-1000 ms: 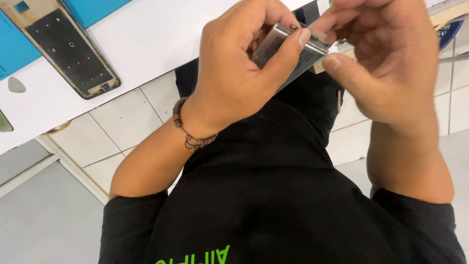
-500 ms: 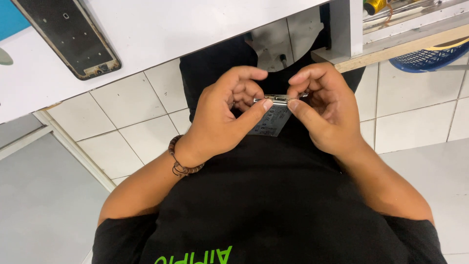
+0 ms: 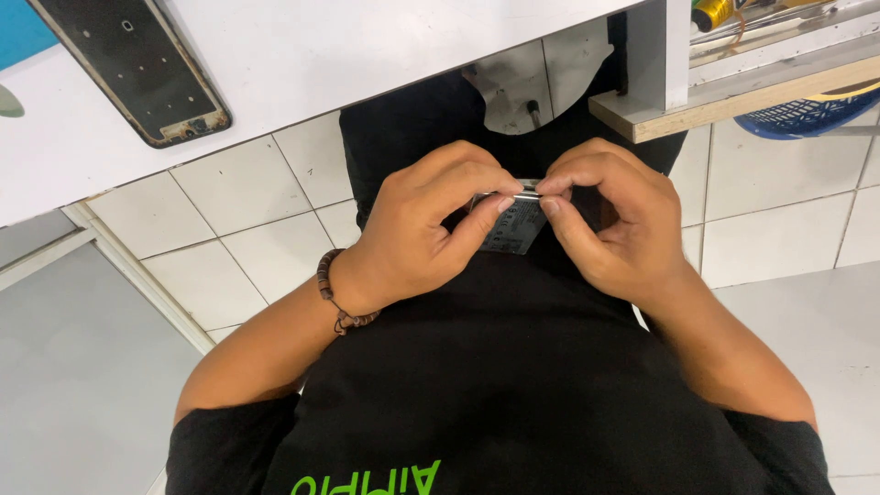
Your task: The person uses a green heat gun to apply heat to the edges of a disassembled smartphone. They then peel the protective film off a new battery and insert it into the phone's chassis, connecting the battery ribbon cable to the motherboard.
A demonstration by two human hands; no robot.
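Both hands meet over my lap, below the table edge, around a small flat grey phone part (image 3: 513, 225) with a metal top edge. My left hand (image 3: 426, 225), with a bead bracelet on its wrist, grips the part from the left with thumb and fingers. My right hand (image 3: 614, 225) pinches the part's upper edge from the right. Most of the part is hidden by the fingers.
A white table (image 3: 367, 55) runs across the top with a black phone frame (image 3: 137, 69) lying on it at the left. At the upper right are a wooden shelf (image 3: 733, 96) and a blue basket (image 3: 807, 115). White tiled floor lies below.
My hands with the part have dropped from up near the camera to my lap. The view has shifted, so the phone frame sits higher and the shelf and basket have come into sight.
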